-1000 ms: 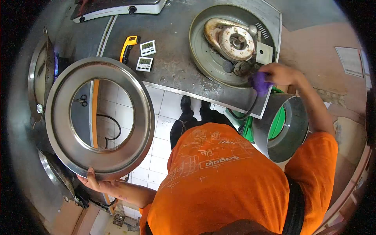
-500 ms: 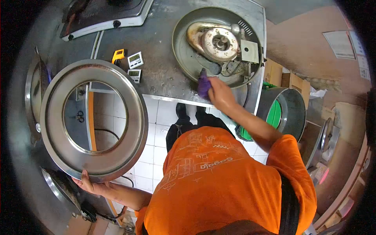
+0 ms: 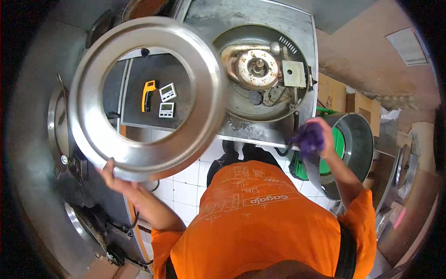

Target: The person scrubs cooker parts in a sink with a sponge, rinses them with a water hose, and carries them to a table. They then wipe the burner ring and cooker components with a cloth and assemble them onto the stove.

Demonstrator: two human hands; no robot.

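Note:
My left hand (image 3: 118,180) grips the lower edge of a wide metal ring (image 3: 88,104), which is lifted and tilted above the counter. In my right hand (image 3: 328,139) is a bunched purple cloth (image 3: 308,141), beside the counter's right front corner and over a large round pot (image 3: 357,139). A round metal burner pan (image 3: 238,103) sits on the counter, with a rusty gas burner (image 3: 258,69) and a square metal plate (image 3: 294,74) inside it. Part of the pan's left edge is hidden by the ring.
Through the ring's hole show a yellow infrared thermometer (image 3: 148,95) and two white digital timers (image 3: 167,92). Dark crumbs (image 3: 237,124) lie near the counter's front edge. Cardboard boxes (image 3: 332,93) stand to the right. Round pans line the left side.
My left hand has raised the ring up and to the right, partly over the burner pan. My right hand has moved the cloth from the pan's front rim rightward and down, off the counter.

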